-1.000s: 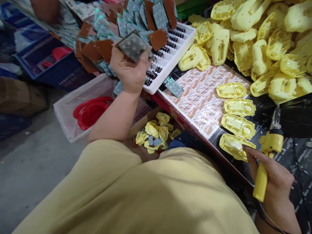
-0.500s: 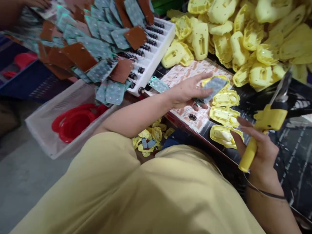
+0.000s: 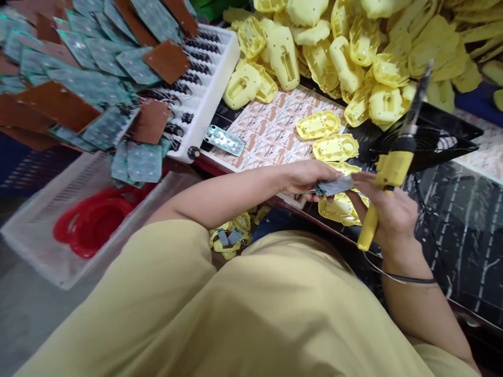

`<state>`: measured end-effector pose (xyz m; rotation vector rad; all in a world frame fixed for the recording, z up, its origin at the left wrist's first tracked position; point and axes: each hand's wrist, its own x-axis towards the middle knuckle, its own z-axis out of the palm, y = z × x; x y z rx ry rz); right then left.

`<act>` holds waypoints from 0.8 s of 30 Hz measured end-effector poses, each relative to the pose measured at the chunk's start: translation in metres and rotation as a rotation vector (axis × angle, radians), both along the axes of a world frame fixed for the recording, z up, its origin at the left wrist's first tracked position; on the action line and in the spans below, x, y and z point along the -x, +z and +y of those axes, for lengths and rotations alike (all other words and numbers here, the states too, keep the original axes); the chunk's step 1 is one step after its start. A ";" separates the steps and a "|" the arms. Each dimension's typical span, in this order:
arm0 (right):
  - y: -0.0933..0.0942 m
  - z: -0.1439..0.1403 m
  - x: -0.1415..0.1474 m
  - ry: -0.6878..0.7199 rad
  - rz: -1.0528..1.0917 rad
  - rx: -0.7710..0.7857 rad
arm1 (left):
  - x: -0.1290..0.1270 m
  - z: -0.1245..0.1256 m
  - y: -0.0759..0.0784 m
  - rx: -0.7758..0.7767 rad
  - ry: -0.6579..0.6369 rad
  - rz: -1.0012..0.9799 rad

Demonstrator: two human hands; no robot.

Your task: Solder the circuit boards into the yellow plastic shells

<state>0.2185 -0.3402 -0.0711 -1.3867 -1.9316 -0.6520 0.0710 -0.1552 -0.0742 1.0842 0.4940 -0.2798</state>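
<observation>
My left hand (image 3: 308, 178) grips one end of a circuit board (image 3: 336, 185), its grey-green face turned up and thin wires at its left end. In my right hand (image 3: 396, 209) is a yellow pistol-shaped soldering iron (image 3: 393, 170), its metal tip pointing up and away from the board. The fingertips of that hand reach the board's right end. Under and around the hands lie yellow plastic shell halves (image 3: 336, 147) in a row, partly covered by the board and fingers.
Yellow shells (image 3: 349, 63) are heaped along the back. At left, a white foam tray (image 3: 218, 78) carries stacked circuit boards (image 3: 90, 78). A single board (image 3: 223, 140) lies on the patterned sheet (image 3: 267, 125). Below the tray, a translucent bin (image 3: 39, 246) holds red plastic parts (image 3: 94, 220).
My left hand has brought the circuit board down from above the far shell toward me. My right hand, with the soldering iron, has come in to meet it. The camera view has shifted right.
</observation>
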 end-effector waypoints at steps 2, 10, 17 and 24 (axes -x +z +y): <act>-0.001 0.001 0.003 0.003 -0.001 -0.007 | 0.003 0.001 -0.004 0.002 0.040 0.031; -0.019 -0.010 0.016 -0.250 0.159 -0.101 | 0.033 0.014 -0.032 -0.394 0.419 -0.442; -0.032 -0.017 0.025 -0.249 0.244 -0.053 | 0.011 -0.016 -0.023 -0.208 0.634 -0.536; -0.035 -0.027 0.015 -0.099 0.236 0.029 | 0.009 -0.009 -0.002 -0.292 0.527 -0.382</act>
